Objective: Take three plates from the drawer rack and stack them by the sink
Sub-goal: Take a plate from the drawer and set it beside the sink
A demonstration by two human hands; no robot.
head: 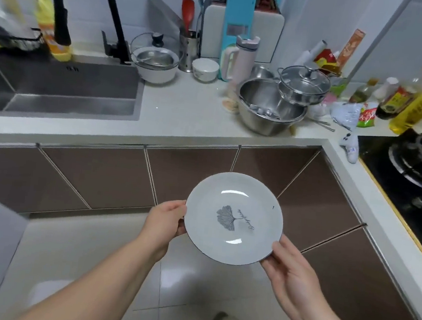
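Below the front edge of the countertop [183, 110], in front of the brown cabinet doors [100, 177], both hands hold one plate [234, 217] in the air above the pale floor tiles [87, 251]. The left hand [165, 220] grips the plate's left rim, thumb on top and fingers hidden beneath. The right hand [289, 268] clasps the lower right rim the same way, thumb lying along the edge. The plate is pale grey with a dark thin rim, tilted slightly toward the camera, and shows a grey ginkgo-leaf drawing in its centre with a line of cursive script beside the stem; the script is too small to read.

Up on the countertop, the stainless sink [57, 88] fills the left end, with a black gooseneck faucet [65, 4] rising at its back edge. Just right of the sink's back corner sits a white bowl holding a metal strainer [156, 63], a glass lid [154, 42] leaning behind it, and a small white bowl [205, 69] next to that. A pink tumbler [240, 59] stands near the back wall before a blue and white cutting-board rack [241, 21]. Toward the right, a large steel mixing bowl [269, 108] sits near the front edge, a lidded steel pot [304, 86] tipped on its rim. Oil and sauce bottles [416, 102] crowd the right back corner; their labels are blurred. A black gas hob [415, 166] occupies the right-hand run of the countertop.
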